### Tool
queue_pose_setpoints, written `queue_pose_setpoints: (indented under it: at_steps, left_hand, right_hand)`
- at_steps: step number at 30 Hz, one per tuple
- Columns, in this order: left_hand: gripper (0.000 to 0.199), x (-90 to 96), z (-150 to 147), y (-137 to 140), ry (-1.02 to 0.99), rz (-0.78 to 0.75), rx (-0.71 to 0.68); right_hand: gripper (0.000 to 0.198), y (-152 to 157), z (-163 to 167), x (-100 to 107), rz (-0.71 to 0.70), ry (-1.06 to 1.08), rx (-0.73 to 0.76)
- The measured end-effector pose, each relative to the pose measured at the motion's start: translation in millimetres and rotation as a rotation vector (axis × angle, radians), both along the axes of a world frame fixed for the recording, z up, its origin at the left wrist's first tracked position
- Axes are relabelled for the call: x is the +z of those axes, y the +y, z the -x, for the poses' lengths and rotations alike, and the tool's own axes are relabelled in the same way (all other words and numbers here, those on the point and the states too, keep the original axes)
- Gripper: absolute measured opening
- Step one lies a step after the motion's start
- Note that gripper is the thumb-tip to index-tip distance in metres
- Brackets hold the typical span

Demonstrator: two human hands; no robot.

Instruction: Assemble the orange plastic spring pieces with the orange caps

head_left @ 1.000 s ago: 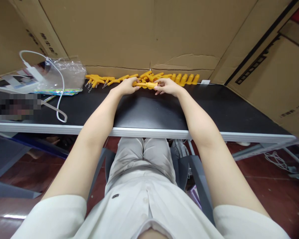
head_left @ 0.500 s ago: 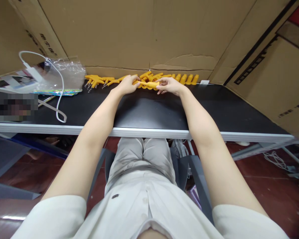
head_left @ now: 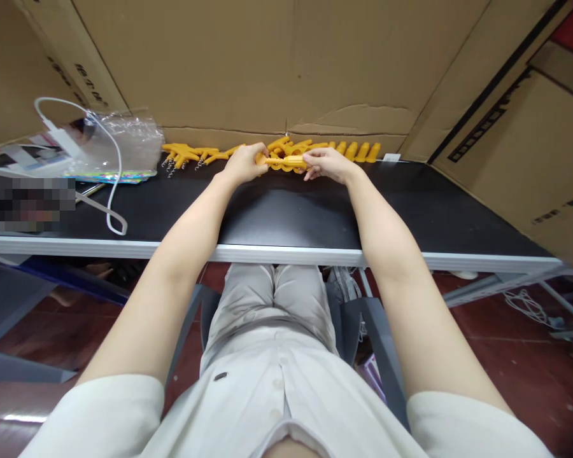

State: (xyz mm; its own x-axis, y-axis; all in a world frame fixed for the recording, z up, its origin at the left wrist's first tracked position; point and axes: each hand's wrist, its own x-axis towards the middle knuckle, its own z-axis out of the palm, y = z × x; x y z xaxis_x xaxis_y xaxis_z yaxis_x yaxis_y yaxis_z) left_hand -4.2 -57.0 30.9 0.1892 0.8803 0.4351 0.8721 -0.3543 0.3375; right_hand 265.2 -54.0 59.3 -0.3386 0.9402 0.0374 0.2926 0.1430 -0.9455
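My left hand (head_left: 244, 164) is closed around one end of a yellow plastic corkscrew (head_left: 273, 163), above the far part of the table. My right hand (head_left: 326, 163) pinches the ribbed yellow sleeve (head_left: 294, 161) at the other end. The two pieces meet in a line between my hands, though the exact joint is too small to make out. Beyond my left wrist lie several yellow corkscrew handles (head_left: 184, 152) with bare metal spirals. More yellow pieces (head_left: 291, 146) are heaped just behind my fingers. Several yellow sleeves (head_left: 363, 152) stand in a row right of my right hand.
Cardboard walls (head_left: 286, 70) close off the black table (head_left: 291, 216) at the back and right. On the left are a clear plastic bag (head_left: 128, 143), a white cable (head_left: 119, 165) and a pixelated flat object (head_left: 28, 207). A small white label (head_left: 392, 157) sits near the back edge.
My left hand has turned slightly, with its fingers now more curled round the corkscrew's end. My right fingers have shifted a little to the right along the sleeve.
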Motion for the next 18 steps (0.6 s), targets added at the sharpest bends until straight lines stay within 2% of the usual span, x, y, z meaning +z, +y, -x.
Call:
queue_pose_setpoints:
  at_steps: [5, 12, 14, 18]
  left_hand:
    - [0.036, -7.2, 1.8, 8.9, -0.045, -0.028, -0.005]
    - [0.035, -9.4, 2.6, 13.3, -0.067, -0.032, -0.01]
    - [0.033, -9.3, 4.6, 14.8, -0.088, -0.069, -0.038]
    - [0.031, -9.9, 6.3, 17.0, -0.133, -0.136, -0.059]
  right_hand:
    - [0.032, -0.6, 5.1, 0.4, 0.047, 0.005, -0.024]
    - [0.035, -0.6, 1.0, 1.3, -0.003, 0.027, -0.002]
    - [0.044, 3.6, 1.5, -0.7, -0.003, 0.019, 0.018]
    - [0.075, 17.5, 5.3, -9.6, -0.026, -0.016, -0.01]
